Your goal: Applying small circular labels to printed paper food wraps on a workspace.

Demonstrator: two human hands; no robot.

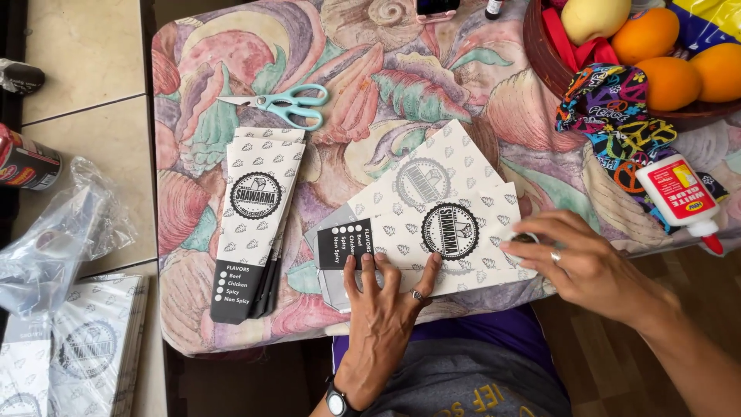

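Note:
A flat printed paper sleeve (455, 202), white with a round black emblem and a black end panel, lies tilted on the shell-patterned tablecloth (386, 85). My left hand (382, 305) presses its spread fingers onto the sleeve's near edge beside the black panel. My right hand (583, 259) rests fingertips on the sleeve's right end. Left of them lies a neat stack of folded sleeves (258, 220). Teal scissors (285, 104) lie beyond that stack.
A white glue bottle with a red label (683, 193) lies on its side at the right. A basket of oranges (671, 54) and a colourful patterned cloth (617, 116) sit behind it. On the floor at left are a clear plastic bag (62, 232) and unfolded sleeves (77, 347).

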